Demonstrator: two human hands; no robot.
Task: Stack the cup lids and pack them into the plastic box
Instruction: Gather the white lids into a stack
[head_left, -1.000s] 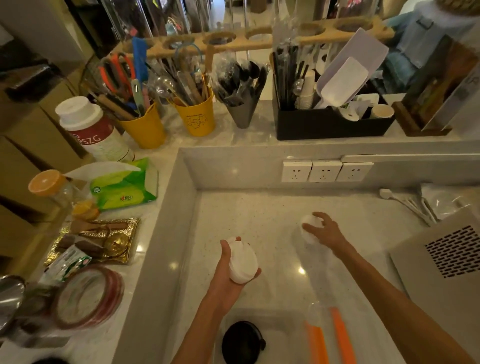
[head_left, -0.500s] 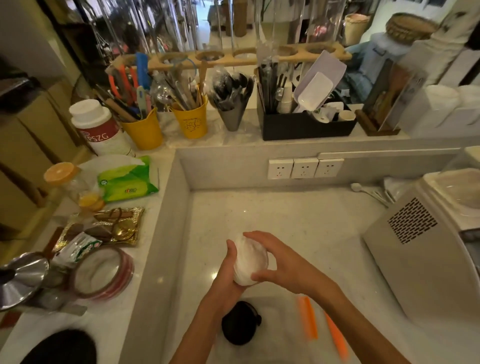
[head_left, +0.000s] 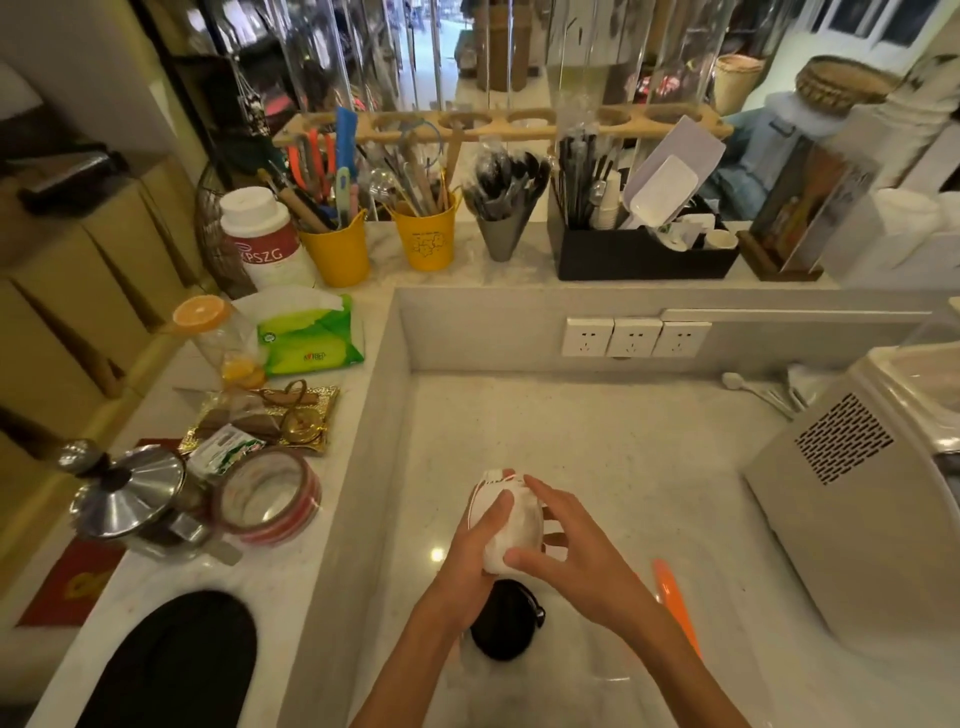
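Observation:
A stack of white cup lids (head_left: 511, 525) is held on its side above the lower counter, between both hands. My left hand (head_left: 475, 561) grips it from below and the left, thumb across its side. My right hand (head_left: 571, 561) presses on its right end with the fingers spread over it. Below the hands lies a clear plastic box (head_left: 566, 680) with an orange clip (head_left: 675, 603) on its right side. A black round object (head_left: 504, 626) sits in the box, partly hidden by my left wrist.
A grey machine (head_left: 862, 514) with a vent stands at the right. On the raised ledge to the left are a roll of tape (head_left: 267, 501), a steel pot lid (head_left: 130, 493) and a wipes pack (head_left: 311, 340). Utensil cups (head_left: 426, 241) line the back shelf above three sockets (head_left: 636, 338).
My right hand picked a white lid off the counter on the right and brought it to the stack in my left hand. Both hands now hold the stack together.

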